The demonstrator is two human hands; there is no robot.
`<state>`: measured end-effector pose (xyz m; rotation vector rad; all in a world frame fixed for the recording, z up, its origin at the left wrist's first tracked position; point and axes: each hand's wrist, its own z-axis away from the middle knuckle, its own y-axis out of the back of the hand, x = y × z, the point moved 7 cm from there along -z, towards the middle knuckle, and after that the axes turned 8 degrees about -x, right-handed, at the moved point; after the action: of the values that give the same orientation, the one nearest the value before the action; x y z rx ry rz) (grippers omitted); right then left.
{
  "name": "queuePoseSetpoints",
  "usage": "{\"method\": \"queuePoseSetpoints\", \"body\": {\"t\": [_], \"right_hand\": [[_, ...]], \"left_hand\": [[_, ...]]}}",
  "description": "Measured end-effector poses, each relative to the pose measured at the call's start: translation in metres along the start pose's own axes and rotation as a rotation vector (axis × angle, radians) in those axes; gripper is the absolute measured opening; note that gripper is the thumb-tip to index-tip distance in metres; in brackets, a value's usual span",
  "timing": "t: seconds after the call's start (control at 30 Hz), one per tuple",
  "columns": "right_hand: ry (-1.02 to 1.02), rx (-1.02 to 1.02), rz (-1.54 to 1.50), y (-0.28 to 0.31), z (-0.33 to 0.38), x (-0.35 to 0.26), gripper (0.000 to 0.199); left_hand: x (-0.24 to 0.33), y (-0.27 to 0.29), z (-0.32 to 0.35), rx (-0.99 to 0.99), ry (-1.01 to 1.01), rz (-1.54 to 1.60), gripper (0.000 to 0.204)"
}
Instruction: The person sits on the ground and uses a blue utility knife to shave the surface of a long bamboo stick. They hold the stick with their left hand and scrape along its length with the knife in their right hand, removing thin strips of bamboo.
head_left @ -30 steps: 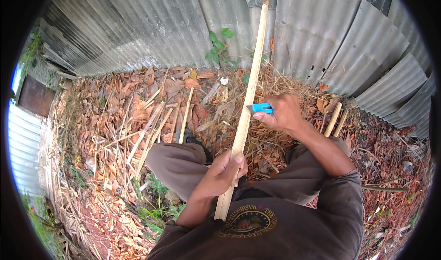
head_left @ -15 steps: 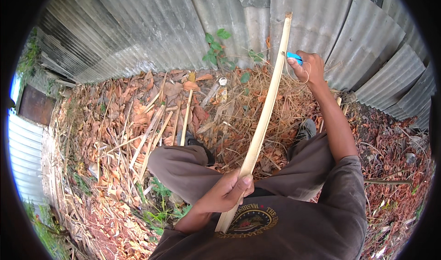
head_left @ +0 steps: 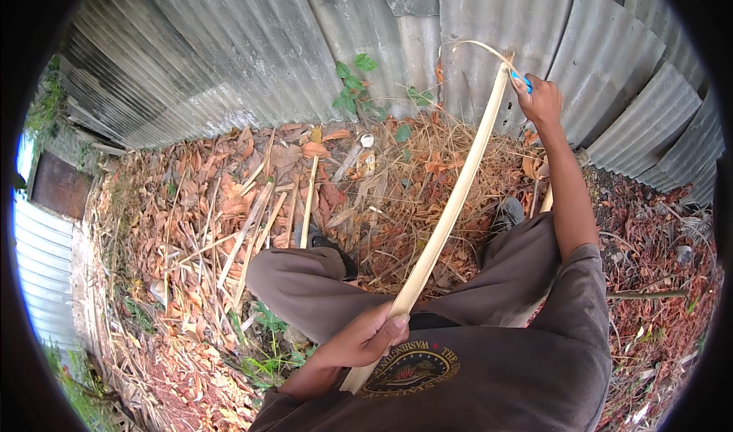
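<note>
While the person sat with both knees bent, one long pale strip of split cane [head_left: 447, 218] ran slantwise up from the lap toward the fence. Nearest the body, the left hand [head_left: 366, 339] was curled shut around the strip's lower part, thumb laid along its flat face, with the butt end poking out below against the dark shirt. Two trouser legs [head_left: 305, 287] spread to either side, and the strip passed between them. Farther out, the right arm was stretched nearly straight, and the right hand [head_left: 540, 100] was closed on a small blue-handled tool [head_left: 521, 79] pressed against the strip's top end, where a thin sliver [head_left: 473, 46] curled away to the left. Whether the tool had a blade I could not tell. On the ground beyond the knees lay a litter of dry brown leaves [head_left: 229, 172] and several loose pale sticks [head_left: 309, 195], too tangled to count, well clear of both hands. One small green plant [head_left: 359, 88] grew at the foot of the corrugated metal fence [head_left: 252, 58], which closed off the far side.
</note>
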<state>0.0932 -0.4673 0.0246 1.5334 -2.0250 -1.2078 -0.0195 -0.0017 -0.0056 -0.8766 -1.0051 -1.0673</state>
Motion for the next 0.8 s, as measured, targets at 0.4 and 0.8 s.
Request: {"method": "queuePoseSetpoints", "body": {"t": [0.4, 0.8], "right_hand": [[-0.58, -0.341, -0.25, -0.03, 0.027, 0.095, 0.092], [0.521, -0.538, -0.344, 0.026, 0.13, -0.233, 0.069]], "left_hand": [[-0.023, 0.061, 0.026, 0.379, 0.052, -0.114, 0.026], [0.0, 0.058, -0.029, 0.523, -0.124, -0.148, 0.03]]}}
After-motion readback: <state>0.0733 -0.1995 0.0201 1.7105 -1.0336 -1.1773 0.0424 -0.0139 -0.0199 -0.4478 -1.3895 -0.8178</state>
